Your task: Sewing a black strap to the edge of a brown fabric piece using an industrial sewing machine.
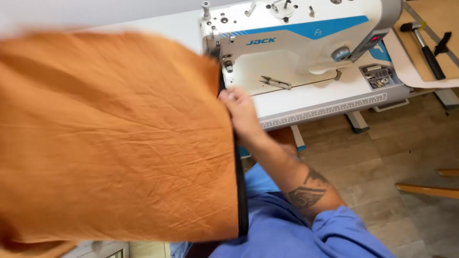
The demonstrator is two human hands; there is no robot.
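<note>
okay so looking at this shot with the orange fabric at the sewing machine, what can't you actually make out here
Head view:
- Left hand: not visible, presumably behind the orange fabric.
- Right hand: fingers partly hidden at the fabric's dark edge.
- Sewing machine needle area: covered by fabric.
- Small parts tray: contents too small.
- Hammer: handle end cut off.

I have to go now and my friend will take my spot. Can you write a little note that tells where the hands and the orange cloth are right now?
Right hand: shut on the edge of the orange cloth, next to the dark strip that runs along that edge, in front of the sewing machine.
Left hand: not in view; the cloth may cover it.
The cloth is held up and spread wide, off the machine bed, not under the needle.
Small snips lie on the bed; a hammer lies on the board to the right.
Done: no stitching can be made out on the cloth.
Left: the cloth is not yet laid on the bed.
</note>
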